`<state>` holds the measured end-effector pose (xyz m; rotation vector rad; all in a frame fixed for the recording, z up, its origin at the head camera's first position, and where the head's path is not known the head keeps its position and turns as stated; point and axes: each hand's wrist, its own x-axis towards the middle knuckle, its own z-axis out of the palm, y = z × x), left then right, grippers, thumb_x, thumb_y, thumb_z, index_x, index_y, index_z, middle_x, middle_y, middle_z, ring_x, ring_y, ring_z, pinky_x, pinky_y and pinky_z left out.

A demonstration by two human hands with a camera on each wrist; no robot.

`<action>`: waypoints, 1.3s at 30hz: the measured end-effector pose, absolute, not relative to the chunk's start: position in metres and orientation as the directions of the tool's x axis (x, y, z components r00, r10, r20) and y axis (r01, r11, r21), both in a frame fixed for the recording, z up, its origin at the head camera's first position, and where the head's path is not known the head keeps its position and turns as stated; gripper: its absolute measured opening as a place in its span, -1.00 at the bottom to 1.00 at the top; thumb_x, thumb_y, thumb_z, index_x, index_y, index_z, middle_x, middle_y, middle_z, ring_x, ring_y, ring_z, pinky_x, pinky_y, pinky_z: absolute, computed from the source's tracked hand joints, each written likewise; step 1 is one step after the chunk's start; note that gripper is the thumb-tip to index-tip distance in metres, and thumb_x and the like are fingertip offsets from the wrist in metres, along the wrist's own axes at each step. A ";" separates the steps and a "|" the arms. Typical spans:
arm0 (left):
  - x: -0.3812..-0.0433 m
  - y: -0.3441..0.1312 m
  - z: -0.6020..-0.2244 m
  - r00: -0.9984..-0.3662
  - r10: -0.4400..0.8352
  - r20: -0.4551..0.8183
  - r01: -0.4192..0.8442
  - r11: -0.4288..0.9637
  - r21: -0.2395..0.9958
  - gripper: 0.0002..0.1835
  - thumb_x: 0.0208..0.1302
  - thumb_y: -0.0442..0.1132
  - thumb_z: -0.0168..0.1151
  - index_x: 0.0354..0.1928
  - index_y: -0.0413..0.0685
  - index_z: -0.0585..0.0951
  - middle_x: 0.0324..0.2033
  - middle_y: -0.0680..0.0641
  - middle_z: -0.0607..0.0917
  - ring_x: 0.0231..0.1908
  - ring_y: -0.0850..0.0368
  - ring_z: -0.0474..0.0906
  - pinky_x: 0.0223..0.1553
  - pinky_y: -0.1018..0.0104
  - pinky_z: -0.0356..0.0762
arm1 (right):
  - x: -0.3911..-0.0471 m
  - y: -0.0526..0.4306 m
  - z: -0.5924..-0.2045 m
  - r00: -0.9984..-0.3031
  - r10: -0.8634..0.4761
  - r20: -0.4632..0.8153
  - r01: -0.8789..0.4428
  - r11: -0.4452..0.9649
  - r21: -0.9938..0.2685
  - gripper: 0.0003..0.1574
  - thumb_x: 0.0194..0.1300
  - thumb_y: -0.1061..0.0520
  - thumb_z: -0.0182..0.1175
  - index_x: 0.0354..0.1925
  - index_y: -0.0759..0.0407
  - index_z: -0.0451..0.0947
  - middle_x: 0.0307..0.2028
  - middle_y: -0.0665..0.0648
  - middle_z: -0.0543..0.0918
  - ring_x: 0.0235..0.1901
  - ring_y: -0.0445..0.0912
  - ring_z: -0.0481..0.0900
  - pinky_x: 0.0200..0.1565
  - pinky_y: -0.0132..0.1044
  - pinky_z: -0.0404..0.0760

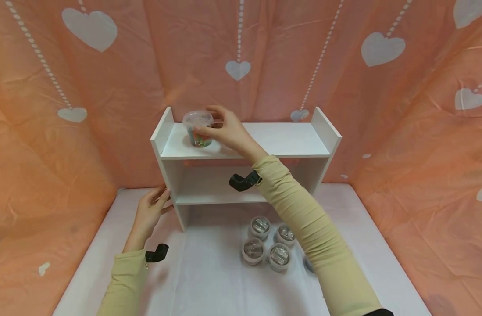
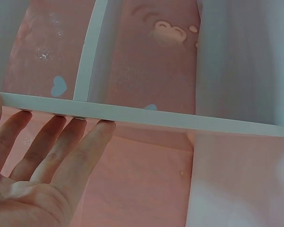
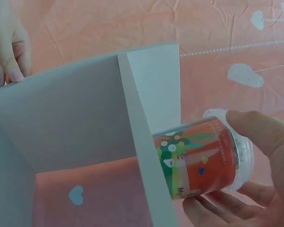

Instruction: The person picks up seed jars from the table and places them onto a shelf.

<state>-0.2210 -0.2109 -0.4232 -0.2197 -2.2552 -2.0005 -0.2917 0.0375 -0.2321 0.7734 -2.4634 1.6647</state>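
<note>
A small clear plastic tub with a lid and a colourful red and green label [image 1: 200, 139] is at the left end of the white shelf unit's [image 1: 241, 150] top board. My right hand [image 1: 233, 131] grips it from the right, thumb in front and fingers behind. In the right wrist view the tub [image 3: 203, 161] shows beyond the board's edge, with the thumb near its lid. My left hand [image 1: 150, 210] touches the unit's left side panel low down. The left wrist view shows its fairly straight fingers [image 2: 80, 161] with tips against the panel [image 2: 146, 117].
Several lidded tubs [image 1: 279, 256] with silvery packets on top stand on the white table [image 1: 209, 281], right of the middle. My right forearm partly covers another one. An orange curtain with white hearts [image 1: 272, 57] hangs behind the shelf and along both sides.
</note>
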 end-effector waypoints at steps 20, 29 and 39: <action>-0.221 -0.207 -0.420 -0.983 0.044 0.180 0.184 0.129 0.974 -0.37 0.44 -0.06 0.04 0.39 -0.31 0.23 0.30 -0.32 0.29 0.14 0.02 0.42 0.01 0.09 0.54 | -0.291 0.069 -0.235 -0.834 -0.446 0.324 -0.435 0.172 -0.884 -0.19 0.23 0.15 0.32 0.36 0.26 0.23 0.24 0.21 0.40 0.19 0.13 0.40 0.09 -0.30 0.53; -0.221 -0.207 -0.421 -0.981 0.039 0.192 0.195 0.110 0.974 -0.38 0.44 -0.08 0.05 0.37 -0.36 0.24 0.27 -0.38 0.30 0.00 0.33 0.48 -0.03 0.12 0.57 | -0.287 0.086 -0.237 -0.824 -0.444 0.353 -0.447 0.126 -0.886 -0.25 0.27 0.18 0.28 0.35 0.23 0.26 0.26 0.24 0.38 0.17 0.08 0.44 0.09 -0.30 0.54; -0.220 -0.208 -0.421 -0.982 0.051 0.184 0.189 0.109 0.976 -0.37 0.44 -0.08 0.04 0.38 -0.34 0.24 0.29 -0.37 0.29 0.02 0.31 0.46 -0.04 0.21 0.59 | -0.273 0.114 -0.239 -0.818 -0.428 0.384 -0.445 0.047 -0.894 -0.35 0.26 0.25 0.27 0.29 0.20 0.34 0.19 0.17 0.44 0.16 0.09 0.46 0.12 -0.24 0.53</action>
